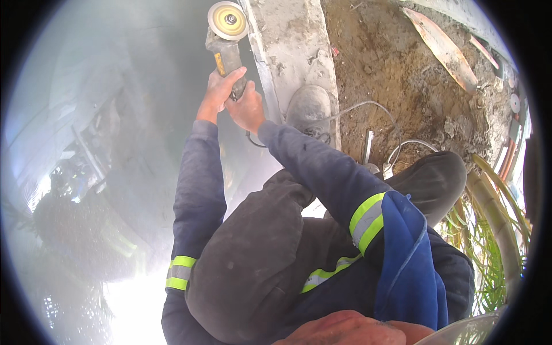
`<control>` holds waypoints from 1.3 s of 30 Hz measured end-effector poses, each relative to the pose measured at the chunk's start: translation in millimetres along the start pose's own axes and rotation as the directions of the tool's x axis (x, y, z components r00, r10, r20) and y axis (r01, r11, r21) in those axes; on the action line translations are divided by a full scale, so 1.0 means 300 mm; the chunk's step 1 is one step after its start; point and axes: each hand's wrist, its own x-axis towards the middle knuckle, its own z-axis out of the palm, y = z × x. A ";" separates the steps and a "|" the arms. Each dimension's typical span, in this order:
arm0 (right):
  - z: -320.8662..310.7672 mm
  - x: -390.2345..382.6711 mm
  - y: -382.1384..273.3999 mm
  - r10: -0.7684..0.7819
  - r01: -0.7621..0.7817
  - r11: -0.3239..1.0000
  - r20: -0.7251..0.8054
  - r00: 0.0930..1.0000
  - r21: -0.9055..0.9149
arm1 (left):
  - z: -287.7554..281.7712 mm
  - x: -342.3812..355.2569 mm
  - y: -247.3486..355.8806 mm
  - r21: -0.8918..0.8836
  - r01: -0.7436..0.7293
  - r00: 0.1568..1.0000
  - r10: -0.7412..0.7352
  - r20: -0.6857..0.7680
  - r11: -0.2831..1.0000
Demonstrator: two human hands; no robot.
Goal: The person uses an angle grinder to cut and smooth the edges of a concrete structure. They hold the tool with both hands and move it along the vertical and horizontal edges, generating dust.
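Note:
An angle grinder [228, 56] with a pale yellow disc [220, 26] is held out at arm's length, its disc at the far end beside the edge of a concrete slab [293, 40]. My left hand [216, 95] wraps round the grinder's body from the left. Just behind it, my right hand [249, 109] closes on the rear of the tool. A dark cord runs out below the right hand. Grey dust hazes the area left of the tool; whether the disc touches the slab I cannot tell.
My shoe [309, 107] rests on the slab. To the right lie brown soil [374, 69], a long weathered board [443, 49] and a pale cable [379, 104]. Plant stems [491, 201] stand at the lower right. Dust blurs whatever is on the left.

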 end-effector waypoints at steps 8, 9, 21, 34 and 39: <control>-0.020 0.046 -0.064 0.039 -0.039 0.999 0.029 0.999 0.017 | -0.007 0.056 0.033 0.011 -0.021 1.000 0.021 0.013 1.000; -0.021 0.053 -0.067 0.039 -0.039 0.999 0.021 0.999 0.008 | -0.004 0.058 0.040 0.011 -0.024 1.000 0.024 0.016 1.000; -0.004 0.106 -0.103 0.073 -0.073 0.997 -0.014 0.997 -0.007 | -0.025 0.123 0.074 0.042 -0.015 0.999 0.013 0.037 0.999; 0.011 0.013 -0.061 0.077 -0.077 0.995 -0.005 0.997 0.068 | -0.034 0.035 0.011 -0.014 0.032 0.999 -0.032 0.034 0.999; 0.004 -0.027 -0.052 0.082 -0.083 0.996 0.012 0.997 0.033 | -0.016 -0.028 0.009 -0.037 0.009 1.000 -0.009 0.017 0.999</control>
